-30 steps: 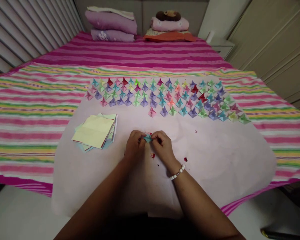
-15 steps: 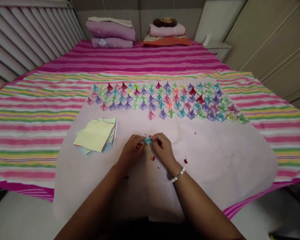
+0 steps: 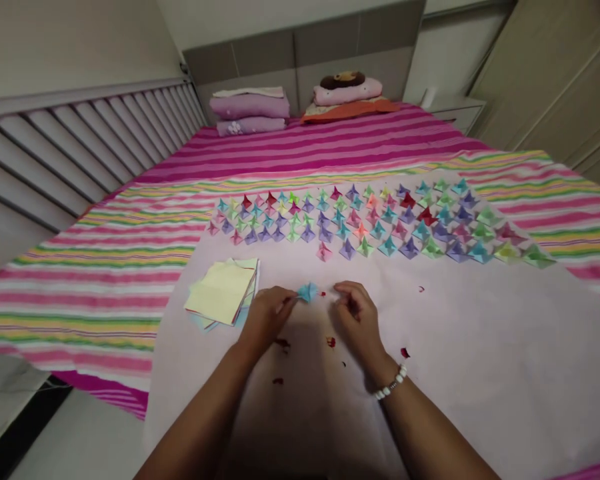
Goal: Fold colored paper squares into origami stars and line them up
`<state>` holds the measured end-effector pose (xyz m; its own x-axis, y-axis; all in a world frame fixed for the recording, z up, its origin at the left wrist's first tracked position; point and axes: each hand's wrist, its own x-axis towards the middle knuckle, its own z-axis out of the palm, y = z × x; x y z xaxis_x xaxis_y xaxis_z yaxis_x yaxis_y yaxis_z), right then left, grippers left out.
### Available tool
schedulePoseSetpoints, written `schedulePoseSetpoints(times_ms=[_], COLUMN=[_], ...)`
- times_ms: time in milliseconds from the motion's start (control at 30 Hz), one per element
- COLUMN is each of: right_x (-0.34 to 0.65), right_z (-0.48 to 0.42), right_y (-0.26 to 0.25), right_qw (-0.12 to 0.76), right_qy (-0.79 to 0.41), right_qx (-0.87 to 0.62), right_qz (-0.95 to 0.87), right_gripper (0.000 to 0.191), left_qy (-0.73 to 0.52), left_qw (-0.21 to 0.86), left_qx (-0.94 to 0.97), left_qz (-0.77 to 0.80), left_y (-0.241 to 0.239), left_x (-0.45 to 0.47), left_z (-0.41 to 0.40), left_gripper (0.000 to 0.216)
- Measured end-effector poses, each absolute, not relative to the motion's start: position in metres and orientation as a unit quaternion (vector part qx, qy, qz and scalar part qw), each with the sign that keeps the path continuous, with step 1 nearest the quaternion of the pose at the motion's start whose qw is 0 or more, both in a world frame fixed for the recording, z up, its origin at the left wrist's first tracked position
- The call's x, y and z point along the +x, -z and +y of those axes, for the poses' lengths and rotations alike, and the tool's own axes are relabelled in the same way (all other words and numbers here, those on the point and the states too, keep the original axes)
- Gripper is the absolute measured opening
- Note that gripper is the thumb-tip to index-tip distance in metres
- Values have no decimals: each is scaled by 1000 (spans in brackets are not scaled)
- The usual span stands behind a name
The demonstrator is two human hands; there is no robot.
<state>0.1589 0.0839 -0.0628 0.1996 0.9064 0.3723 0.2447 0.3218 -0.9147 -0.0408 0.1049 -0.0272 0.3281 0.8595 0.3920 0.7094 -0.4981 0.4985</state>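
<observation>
My left hand (image 3: 269,315) pinches a small folded blue paper piece (image 3: 308,291) just above a pale pink sheet (image 3: 480,360) spread on the bed. A short way to the right, my right hand (image 3: 356,317) has its fingers curled and holds nothing that I can see; a white bead bracelet is on its wrist. Beyond both hands, several rows of small folded paper shapes (image 3: 380,220) in many colours stand on the sheet. A stack of square coloured papers (image 3: 223,292) lies just left of my left hand.
The bed has a striped pink, yellow and green cover (image 3: 105,260). Folded purple bedding (image 3: 250,110) and a pillow pile (image 3: 347,97) sit at the headboard. Small red scraps (image 3: 331,342) dot the sheet near my hands. A slatted wall is at left, a wardrobe at right.
My right hand has let go of the blue paper piece and drawn to the right; my left hand alone keeps it. The camera has tilted up and turned left.
</observation>
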Motion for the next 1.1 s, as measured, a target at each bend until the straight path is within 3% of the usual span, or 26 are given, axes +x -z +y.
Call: schedulePoseSetpoints(times_ms=[167, 500, 900, 1100], right_x=[157, 154, 156, 156], right_z=[83, 84, 89, 90], right_y=[63, 61, 62, 63], right_qw=[590, 581, 570, 568], right_qy=[-278, -273, -272, -276], right_qx=[-526, -540, -542, -544], right_qz=[-545, -544, -554, -553], right_gripper=[21, 19, 19, 19], left_qy=[-385, -297, -200, -241], left_qw=[74, 1, -8, 4], left_qx=[708, 562, 501, 513], left_qz=[588, 772, 842, 824], left_y=[7, -2, 9, 3], left_x=[-89, -170, -169, -170], left_z=[139, 227, 258, 251], left_gripper=[18, 27, 21, 41])
